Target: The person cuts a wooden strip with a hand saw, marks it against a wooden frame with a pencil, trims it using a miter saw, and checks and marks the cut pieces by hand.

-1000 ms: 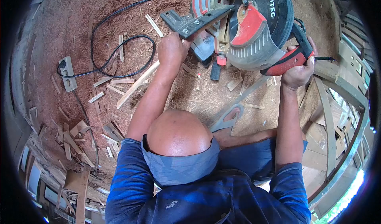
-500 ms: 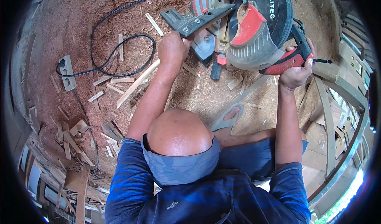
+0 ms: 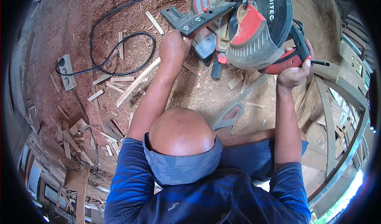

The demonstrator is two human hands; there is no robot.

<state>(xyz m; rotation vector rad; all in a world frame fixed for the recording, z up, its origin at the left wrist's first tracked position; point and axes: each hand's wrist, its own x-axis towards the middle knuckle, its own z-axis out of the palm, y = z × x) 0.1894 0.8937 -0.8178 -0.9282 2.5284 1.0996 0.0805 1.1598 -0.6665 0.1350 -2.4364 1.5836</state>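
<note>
A miter saw with a round black blade housing point(image 3: 274, 15) stands on the sawdust-covered floor at the top. My right hand point(image 3: 294, 71) is closed around the saw's red and black handle point(image 3: 282, 64); a black pen-like stick point(image 3: 320, 63) pokes out beside the thumb. My left hand point(image 3: 174, 47) is closed on a thin wooden strip point(image 3: 137, 83) at the saw's black fence point(image 3: 202, 21). The strip runs from under that hand down to the left. A clear guard point(image 3: 254, 53) covers the lower blade.
A power strip point(image 3: 66, 70) lies at the left, with a looped black cable point(image 3: 154, 45) beside it. Wood offcuts point(image 3: 71, 140) are scattered at the lower left. A curved wooden frame point(image 3: 351, 144) stands at the right. A sandalled foot point(image 3: 231, 115) rests below the saw.
Both hands keep their holds. My right hand and the saw handle have shifted very slightly, and the head has moved a little to the right.
</note>
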